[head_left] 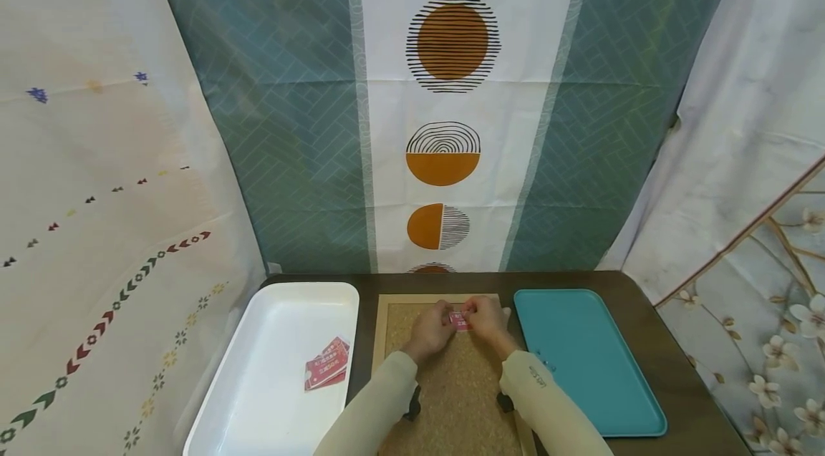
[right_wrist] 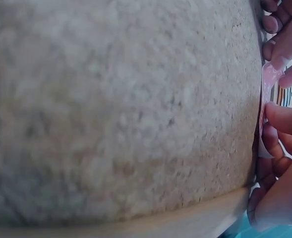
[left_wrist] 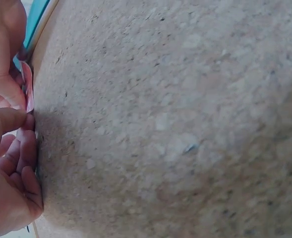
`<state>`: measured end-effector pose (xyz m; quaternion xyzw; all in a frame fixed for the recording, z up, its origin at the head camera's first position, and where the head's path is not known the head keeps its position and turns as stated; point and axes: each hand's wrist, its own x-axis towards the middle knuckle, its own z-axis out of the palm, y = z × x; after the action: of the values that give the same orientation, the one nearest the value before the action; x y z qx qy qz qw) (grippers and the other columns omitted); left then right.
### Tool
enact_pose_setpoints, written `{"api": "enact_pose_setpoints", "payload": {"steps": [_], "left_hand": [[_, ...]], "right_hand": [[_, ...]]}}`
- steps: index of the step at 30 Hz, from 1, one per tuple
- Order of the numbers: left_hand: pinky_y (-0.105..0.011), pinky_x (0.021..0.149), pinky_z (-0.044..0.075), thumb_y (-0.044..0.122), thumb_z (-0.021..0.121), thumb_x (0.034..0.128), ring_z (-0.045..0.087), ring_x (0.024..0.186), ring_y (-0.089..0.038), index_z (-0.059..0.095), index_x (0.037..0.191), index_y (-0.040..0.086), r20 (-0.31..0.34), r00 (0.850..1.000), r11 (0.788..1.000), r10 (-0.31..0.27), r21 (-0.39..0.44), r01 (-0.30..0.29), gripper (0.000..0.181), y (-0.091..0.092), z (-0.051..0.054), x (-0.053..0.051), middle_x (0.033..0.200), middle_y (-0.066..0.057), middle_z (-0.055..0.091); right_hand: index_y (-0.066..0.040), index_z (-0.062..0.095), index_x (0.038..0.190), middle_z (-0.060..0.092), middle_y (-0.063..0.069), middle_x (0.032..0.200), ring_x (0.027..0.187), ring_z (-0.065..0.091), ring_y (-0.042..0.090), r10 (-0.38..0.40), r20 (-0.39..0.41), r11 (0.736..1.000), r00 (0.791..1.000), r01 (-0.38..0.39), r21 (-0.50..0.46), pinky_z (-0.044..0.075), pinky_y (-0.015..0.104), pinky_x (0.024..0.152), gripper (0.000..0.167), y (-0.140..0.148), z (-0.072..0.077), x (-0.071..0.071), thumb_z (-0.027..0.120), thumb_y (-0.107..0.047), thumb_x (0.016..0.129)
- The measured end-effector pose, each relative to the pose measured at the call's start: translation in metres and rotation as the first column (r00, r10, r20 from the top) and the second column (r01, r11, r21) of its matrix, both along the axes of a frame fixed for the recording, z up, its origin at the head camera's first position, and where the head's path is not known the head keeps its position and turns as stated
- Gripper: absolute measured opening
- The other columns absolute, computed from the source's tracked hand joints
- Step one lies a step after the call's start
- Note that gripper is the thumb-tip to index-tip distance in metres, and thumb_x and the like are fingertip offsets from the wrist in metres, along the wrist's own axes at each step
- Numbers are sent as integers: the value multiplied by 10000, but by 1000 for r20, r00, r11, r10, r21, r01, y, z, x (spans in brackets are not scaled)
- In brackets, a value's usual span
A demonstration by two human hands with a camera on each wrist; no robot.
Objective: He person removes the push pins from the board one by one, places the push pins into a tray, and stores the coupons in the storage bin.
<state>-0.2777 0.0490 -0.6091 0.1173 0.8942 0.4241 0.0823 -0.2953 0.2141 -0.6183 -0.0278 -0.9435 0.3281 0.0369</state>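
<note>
A small red-and-white paper coupon (head_left: 460,321) is at the upper part of a wood-framed cork board (head_left: 451,384). My left hand (head_left: 433,329) pinches its left end between thumb and finger. At the other end my right hand (head_left: 488,318) grips it, thumb on the face and fingers curled at the edge. Seen from the right wrist, the coupon (right_wrist: 267,89) bends slightly between both hands. In the left wrist view only a thin strip of the coupon (left_wrist: 28,84) shows beside the cork. Whether the right fingers also hold something small is hidden.
Left of the board, a white tray (head_left: 258,363) holds several similar red coupons (head_left: 327,364). A teal tray (head_left: 596,363) lies to the right, with small blue items (head_left: 546,361) at its left edge, partly behind the right sleeve. Everything rests on a dark table (head_left: 367,313).
</note>
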Motion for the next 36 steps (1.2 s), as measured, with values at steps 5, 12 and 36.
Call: {"api": "enact_pose_setpoints", "payload": {"steps": [5, 12, 36], "left_hand": [[-251, 607, 451, 138, 715, 1010, 548, 727, -100, 648, 1317, 58, -31, 999, 1000, 10, 4, -10, 324, 0, -3, 2, 864, 22, 646], [-228, 552, 418, 114, 709, 1004, 527, 664, -79, 648, 1311, 27, -54, 999, 1000, 3, 25, -2, 325, 1, -5, 6, 819, 22, 629], [-234, 572, 451, 69, 650, 1034, 552, 690, -83, 604, 1376, 40, 15, 1000, 980, 21, 197, -24, 346, -6, -1, 11, 873, -5, 643]], "right_hand": [[-130, 759, 817, 697, -23, 745, 861, 639, 240, 14, 13, 1000, 1000, -14, -1, 310, 657, 955, 134, 0, 3, 0, 763, -95, 946], [-143, 754, 810, 688, -37, 746, 836, 617, 213, 29, 19, 999, 999, -29, 28, 327, 599, 896, 143, 2, 3, 4, 768, -110, 949], [-142, 754, 887, 724, -56, 793, 801, 630, 169, 149, 42, 989, 988, -148, -16, 314, 542, 890, 62, 25, 14, 6, 782, -120, 938]]}}
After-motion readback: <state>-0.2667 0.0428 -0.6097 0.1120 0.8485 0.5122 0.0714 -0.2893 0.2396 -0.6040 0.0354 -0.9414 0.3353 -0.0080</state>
